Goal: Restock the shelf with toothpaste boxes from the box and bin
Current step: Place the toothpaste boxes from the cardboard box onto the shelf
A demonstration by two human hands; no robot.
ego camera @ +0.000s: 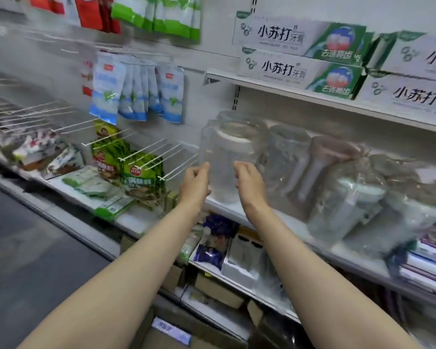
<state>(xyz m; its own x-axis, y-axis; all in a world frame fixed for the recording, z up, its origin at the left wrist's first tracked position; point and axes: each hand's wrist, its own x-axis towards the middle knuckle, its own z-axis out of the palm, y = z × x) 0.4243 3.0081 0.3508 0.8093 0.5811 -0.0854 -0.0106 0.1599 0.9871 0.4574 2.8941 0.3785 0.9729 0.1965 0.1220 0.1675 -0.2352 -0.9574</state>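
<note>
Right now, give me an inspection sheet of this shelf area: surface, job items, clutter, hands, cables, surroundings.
Surface: white shelf holds the stock; its left end is bare.
Job's things: toothpaste boxes stacked two high on that shelf, more to the right; source box and bin not clearly seen.
Clutter: clear plastic jars wrapped in film on the shelf below; blue-white pouches and green packets on pegs.
Hands: left hand and right hand raised on either side of the front jar, holding nothing; contact unclear through blur.
Cables: nothing seen.
Surroundings: grey floor at left; lower shelves carry mixed packaged goods.
</note>
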